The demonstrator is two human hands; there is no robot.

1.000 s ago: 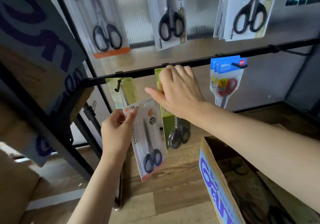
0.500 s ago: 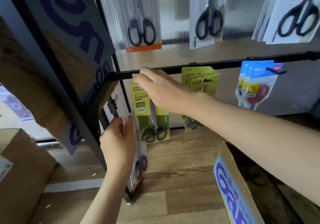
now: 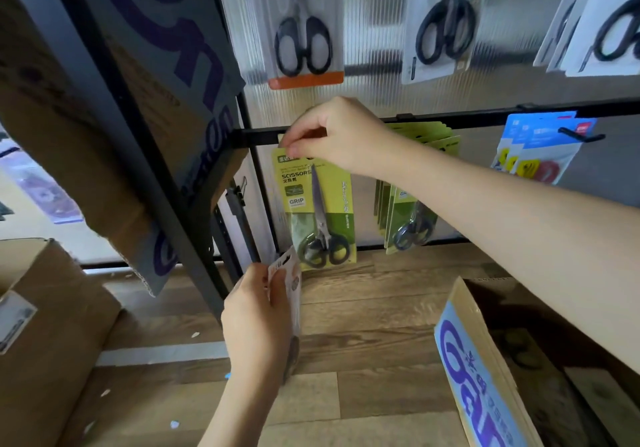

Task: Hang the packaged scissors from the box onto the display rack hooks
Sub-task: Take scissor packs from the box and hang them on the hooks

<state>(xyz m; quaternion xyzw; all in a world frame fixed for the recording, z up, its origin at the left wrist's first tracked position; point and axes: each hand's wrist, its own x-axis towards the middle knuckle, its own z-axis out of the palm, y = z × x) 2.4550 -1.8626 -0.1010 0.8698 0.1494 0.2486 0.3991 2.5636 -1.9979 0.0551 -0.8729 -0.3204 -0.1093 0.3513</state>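
Note:
My right hand [image 3: 332,135] pinches the top edge of a green scissors pack [image 3: 317,211] that hangs at the left end of the black rack bar [image 3: 485,119]; the hook there is hidden behind my fingers. Lower down, my left hand [image 3: 258,322] grips a white and orange scissors pack [image 3: 289,290], seen almost edge-on, below the green one. The open cardboard box [image 3: 485,370] with blue lettering stands at the lower right under my right forearm.
More green packs [image 3: 412,211] and blue packs [image 3: 540,155] hang further right on the same bar. Black-handled scissors [image 3: 304,38] hang on the row above. A printed cardboard box [image 3: 131,100] juts out at the left beside the black frame post, with another carton [image 3: 45,325] below it.
My view swung left. My right hand moved from the middle green stack to the leftmost green pack and now pinches its top. My left hand lowered its white pack and turned it edge-on.

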